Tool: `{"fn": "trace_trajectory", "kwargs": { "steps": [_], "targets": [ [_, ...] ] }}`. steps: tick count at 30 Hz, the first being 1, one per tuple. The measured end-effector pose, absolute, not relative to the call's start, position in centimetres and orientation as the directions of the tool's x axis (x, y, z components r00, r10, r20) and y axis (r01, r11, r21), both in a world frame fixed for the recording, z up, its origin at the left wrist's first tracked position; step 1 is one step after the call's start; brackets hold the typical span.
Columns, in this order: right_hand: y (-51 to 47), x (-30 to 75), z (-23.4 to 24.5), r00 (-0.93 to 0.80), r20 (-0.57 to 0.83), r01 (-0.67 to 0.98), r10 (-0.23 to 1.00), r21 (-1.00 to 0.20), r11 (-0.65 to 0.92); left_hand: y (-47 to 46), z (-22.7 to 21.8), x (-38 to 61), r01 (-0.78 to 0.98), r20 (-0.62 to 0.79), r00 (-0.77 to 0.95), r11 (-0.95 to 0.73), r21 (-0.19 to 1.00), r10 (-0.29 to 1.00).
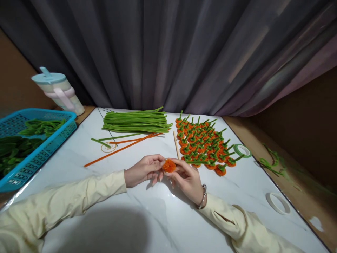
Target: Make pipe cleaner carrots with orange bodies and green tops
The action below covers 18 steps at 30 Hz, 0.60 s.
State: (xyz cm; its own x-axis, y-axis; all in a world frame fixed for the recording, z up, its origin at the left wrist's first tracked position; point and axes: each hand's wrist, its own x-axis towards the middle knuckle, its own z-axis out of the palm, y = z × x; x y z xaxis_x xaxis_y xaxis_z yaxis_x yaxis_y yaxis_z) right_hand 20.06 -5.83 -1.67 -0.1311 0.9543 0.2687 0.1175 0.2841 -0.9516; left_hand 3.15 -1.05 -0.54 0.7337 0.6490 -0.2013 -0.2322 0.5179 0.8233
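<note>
Between my two hands, over the front middle of the white tabletop, is a small fluffy orange pipe-cleaner flower (169,166). My left hand (144,171) pinches its left side with thumb and fingers. From the right, my right hand (187,178) has its fingers closed around the flower, and a bracelet (203,196) is on that wrist. A green stem (198,162) shows just behind the right fingers; whether it joins this flower I cannot tell. Finished-looking orange flowers (202,144) with green stems stand in rows to the right. A thin wooden stick (176,144) lies beside them.
A bundle of green pipe cleaners (135,121) lies at the back. Loose orange pipe cleaners (113,153) cross in front. At left are a blue basket (39,147) with green leaves and a tumbler (59,89). Green tape (242,151) and a white ring (278,203) lie right.
</note>
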Motion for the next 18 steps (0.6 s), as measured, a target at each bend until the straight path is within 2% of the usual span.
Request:
{"fn": "trace_trajectory", "kwargs": {
  "steps": [6,13,16,18],
  "targets": [
    [-6.0,19.9,-1.5,-0.104,0.290,0.141,0.951,-0.943,0.303,-1.3,-0.5,3.0,-0.258,-0.224,0.733,0.568,0.782,0.642],
    [-6.2,19.6,-1.6,-0.109,0.300,0.149,0.948,-0.938,0.314,-1.7,-0.4,3.6,-0.191,-0.234,0.696,0.490,0.851,0.678],
    [-6.2,19.5,-1.5,-0.101,0.299,0.172,0.949,-0.934,0.313,-1.5,0.3,3.6,-0.175,-0.156,0.637,0.338,0.925,0.755],
    [-6.2,19.6,-1.5,-0.109,0.326,0.242,0.939,-0.908,0.343,-1.7,1.3,2.8,-0.184,-0.006,0.518,0.119,0.976,0.856]
  ]
}}
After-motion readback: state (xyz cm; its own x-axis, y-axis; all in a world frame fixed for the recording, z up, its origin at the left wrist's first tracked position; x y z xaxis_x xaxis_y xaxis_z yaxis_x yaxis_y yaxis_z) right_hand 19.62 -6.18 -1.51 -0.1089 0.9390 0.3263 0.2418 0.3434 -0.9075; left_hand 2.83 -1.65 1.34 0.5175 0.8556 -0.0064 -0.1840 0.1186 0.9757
